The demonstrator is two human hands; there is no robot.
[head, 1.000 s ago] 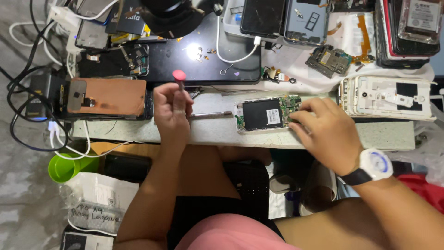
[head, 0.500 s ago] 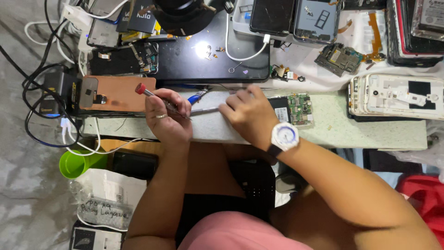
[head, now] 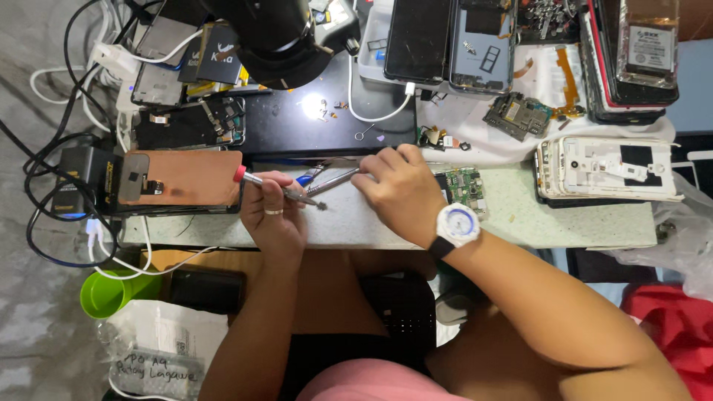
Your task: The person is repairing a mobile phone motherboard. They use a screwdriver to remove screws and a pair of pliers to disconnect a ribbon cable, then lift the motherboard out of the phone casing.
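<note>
My left hand (head: 273, 215) grips a thin screwdriver (head: 271, 186) with a red cap. It is held almost flat, its tip pointing right over the pale bench top (head: 520, 223). My right hand (head: 397, 189), with a white wristwatch (head: 457, 223), reaches left across the bench. Its fingertips are closed on the end of metal tweezers (head: 334, 180), which lie beside a blue-handled tool (head: 308, 177). The tweezers' points sit just right of the screwdriver tip. A green circuit board (head: 466, 186) lies partly under my right wrist.
A copper-coloured phone back (head: 186, 177) lies left of my left hand. A black mat (head: 297, 126) with small parts sits behind the hands, under a black lamp head (head: 275, 37). Opened phones, a white frame stack (head: 616, 167), cables and a green cup (head: 111, 293) surround the bench.
My right hand left the circuit board, moved left and closed on the tweezers. My left hand tipped the screwdriver from upright to nearly flat.
</note>
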